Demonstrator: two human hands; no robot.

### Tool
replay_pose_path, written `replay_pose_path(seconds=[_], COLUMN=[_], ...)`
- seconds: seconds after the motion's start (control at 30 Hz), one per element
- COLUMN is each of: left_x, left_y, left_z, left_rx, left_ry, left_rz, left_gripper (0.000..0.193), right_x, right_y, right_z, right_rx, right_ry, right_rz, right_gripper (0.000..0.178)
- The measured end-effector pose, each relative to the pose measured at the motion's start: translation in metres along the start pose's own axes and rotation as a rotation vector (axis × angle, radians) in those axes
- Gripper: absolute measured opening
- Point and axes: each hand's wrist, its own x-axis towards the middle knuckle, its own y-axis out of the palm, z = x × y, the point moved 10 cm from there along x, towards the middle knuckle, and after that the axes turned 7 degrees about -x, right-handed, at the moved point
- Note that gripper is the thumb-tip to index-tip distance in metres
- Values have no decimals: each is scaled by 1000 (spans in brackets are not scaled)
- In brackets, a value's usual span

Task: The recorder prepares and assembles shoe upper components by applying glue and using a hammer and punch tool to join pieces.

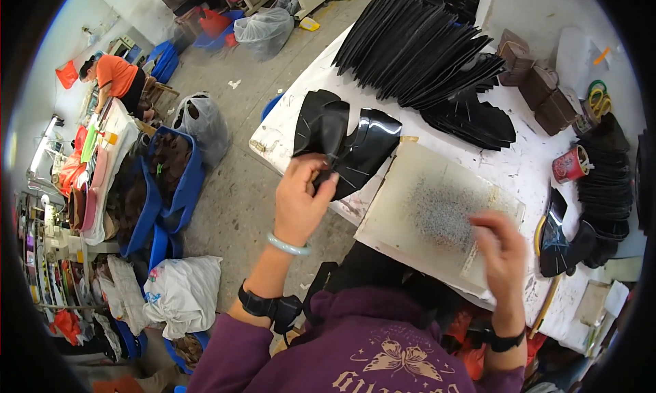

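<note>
My left hand (299, 196) is closed on the near end of a glossy black U-shaped shoe-upper piece (372, 143), its thumb and fingers pinching the curve. Pale marking lines run across both wings of this piece. It lies partly on the table at the left edge of a board. My right hand (502, 253) is smeared by motion above the right side of the cream board (389, 212), whose middle is speckled dark. Whether anything is in those fingers cannot be made out.
Black cut pieces (403, 48) are stacked at the back of the white table (290, 130). To the right stand brown bundles (547, 96), a red cup (570, 165), scissors (599, 98) and another black stack (605, 181). Blue bins (184, 188) and a co-worker (119, 75) are at left.
</note>
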Motion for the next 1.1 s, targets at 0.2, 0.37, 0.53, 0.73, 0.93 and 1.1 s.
replay_pose_path(seconds=[0.2,0.37,0.53,0.73,0.93,1.1], left_x=[-12,-7,-12,-15,8,20], left_y=[11,5,5,17,-12,9], left_z=[-16,20,114,116,5,-94], left_rx=[-177,-443,-434,-740,-557,-258], left_ry=[-80,-300,-472,-690,-268,209], left_rz=[141,134,78,89,176,299], left_gripper=[27,28,33,32,59,81], right_x=[70,96,78,67,62,48], right_y=[139,166,137,95,73,73], right_z=[44,12,11,13,20,29], right_rx=[259,270,771,767,799,897], right_ry=[45,220,464,435,301,351], right_rz=[272,331,289,205,-13,-4], right_gripper=[32,27,22,22,19,21])
